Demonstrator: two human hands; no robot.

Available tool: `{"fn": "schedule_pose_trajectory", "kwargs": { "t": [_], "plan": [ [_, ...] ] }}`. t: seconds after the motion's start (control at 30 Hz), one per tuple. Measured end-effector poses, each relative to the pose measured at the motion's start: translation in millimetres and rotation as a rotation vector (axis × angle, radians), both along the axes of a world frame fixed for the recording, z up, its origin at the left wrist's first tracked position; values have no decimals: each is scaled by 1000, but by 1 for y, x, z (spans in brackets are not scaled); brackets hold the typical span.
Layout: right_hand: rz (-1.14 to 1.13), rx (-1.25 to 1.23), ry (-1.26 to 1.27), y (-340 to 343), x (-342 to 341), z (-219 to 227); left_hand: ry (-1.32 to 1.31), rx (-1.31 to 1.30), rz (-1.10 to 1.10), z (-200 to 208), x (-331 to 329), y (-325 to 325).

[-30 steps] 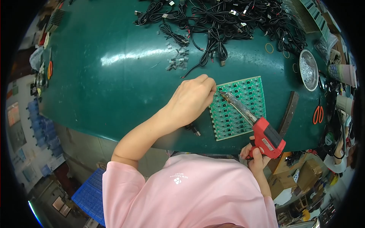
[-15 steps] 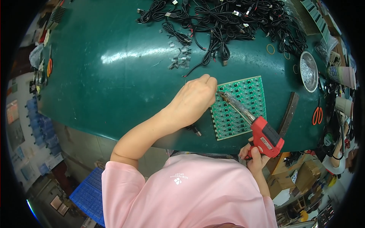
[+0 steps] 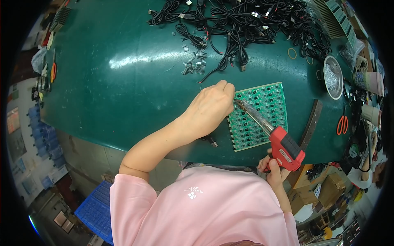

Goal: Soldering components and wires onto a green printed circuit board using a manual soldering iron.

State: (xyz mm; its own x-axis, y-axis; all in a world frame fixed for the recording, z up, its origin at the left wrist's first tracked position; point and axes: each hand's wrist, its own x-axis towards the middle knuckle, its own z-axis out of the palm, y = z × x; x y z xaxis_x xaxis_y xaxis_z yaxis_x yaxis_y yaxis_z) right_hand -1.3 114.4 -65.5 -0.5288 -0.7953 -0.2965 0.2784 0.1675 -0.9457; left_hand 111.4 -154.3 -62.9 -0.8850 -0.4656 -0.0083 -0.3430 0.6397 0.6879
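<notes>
A green panel of small circuit boards (image 3: 262,123) lies on the table in front of me. At its far left corner my left hand (image 3: 214,102) is closed, fingertips pinched together; what they hold is hidden. A black cable plug (image 3: 212,141) shows below that wrist, the rest of it covered by the forearm. My right hand (image 3: 274,169) grips the handle of a red and black soldering gun (image 3: 285,149) at the panel's near right. The gun's metal barrel crosses over the panel, and its tip sits right beside my left fingertips.
Black cables (image 3: 246,20) are heaped at the far side, with small metal pins (image 3: 193,65) near them. To the right are a dark bar (image 3: 311,123), a metal bowl (image 3: 333,78) and red-handled scissors (image 3: 342,124). Orange-handled scissors (image 3: 53,72) lie far left.
The soldering gun's body has shifted slightly left, its tip still by my left fingertips. My left hand has stayed in place.
</notes>
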Motion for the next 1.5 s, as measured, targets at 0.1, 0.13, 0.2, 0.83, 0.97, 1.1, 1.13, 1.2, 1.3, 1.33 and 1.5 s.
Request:
{"fn": "schedule_pose_trajectory", "kwargs": {
  "t": [0.1,0.13,0.2,0.83,0.97,1.1,1.13,1.2,1.3,1.33,1.5],
  "plan": [
    [-29,3,52,-5,1,7,-5,-2,1,-1,0,0],
    [-78,-29,78,-7,1,10,0,0,3,-1,0,0],
    [-89,-34,94,-9,-2,16,-4,1,2,0,0,0],
    [-23,76,86,-2,2,10,3,7,-5,-1,1,1],
    [-40,68,104,-5,3,9,9,4,-12,-2,1,1],
    [-14,93,103,-7,2,12,4,2,-15,-2,1,1],
    [-16,93,96,-7,2,11,0,0,-16,-2,1,1],
    [-17,92,90,-7,3,11,1,0,-18,-3,2,1],
    [-22,82,74,-7,4,9,-2,3,-23,-2,1,1],
    [-30,66,72,-7,4,8,-5,5,-24,-1,1,1],
    [-3,47,94,-1,2,5,-4,1,-22,-1,1,0]
  ]
}}
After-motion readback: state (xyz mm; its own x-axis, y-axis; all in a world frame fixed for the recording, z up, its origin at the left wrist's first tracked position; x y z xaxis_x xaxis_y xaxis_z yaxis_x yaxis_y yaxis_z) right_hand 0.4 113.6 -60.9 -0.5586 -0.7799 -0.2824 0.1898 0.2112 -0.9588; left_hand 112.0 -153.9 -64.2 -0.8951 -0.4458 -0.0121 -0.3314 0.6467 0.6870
